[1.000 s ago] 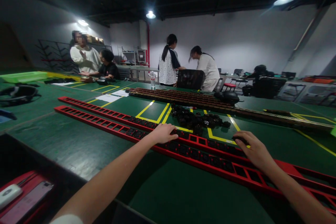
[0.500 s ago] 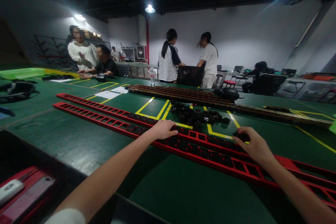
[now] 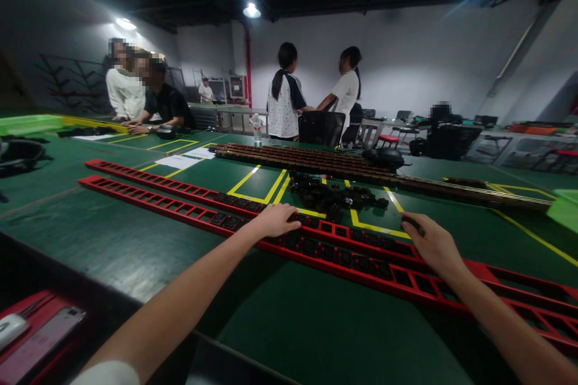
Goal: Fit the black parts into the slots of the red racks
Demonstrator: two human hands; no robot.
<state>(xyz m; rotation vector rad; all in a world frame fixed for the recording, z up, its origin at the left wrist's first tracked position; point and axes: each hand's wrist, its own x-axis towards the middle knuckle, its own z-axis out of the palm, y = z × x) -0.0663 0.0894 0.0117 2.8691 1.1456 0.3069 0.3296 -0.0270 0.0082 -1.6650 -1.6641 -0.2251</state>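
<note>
Though fingertips hide it, both hands (image 3: 275, 221) press the red strip (image 3: 189, 212).

Bare forearms, with a white sleeve edge on the left arm (image 3: 103, 373).

Socket pile (image 3: 336, 197) behind two rails (image 3: 316, 246) on table (image 3: 112, 240).

Green desk (image 3: 112, 234) marked with yellow tape (image 3: 264, 189). Far side: long dark strips (image 3: 316, 159), a water bottle (image 3: 257, 128), papers (image 3: 178, 161). Left edge: green tray (image 3: 27, 124). Near corner: phone (image 3: 43, 340). Behind the desk, two people (image 3: 311, 99) stand by a chair (image 3: 321, 128).
</note>
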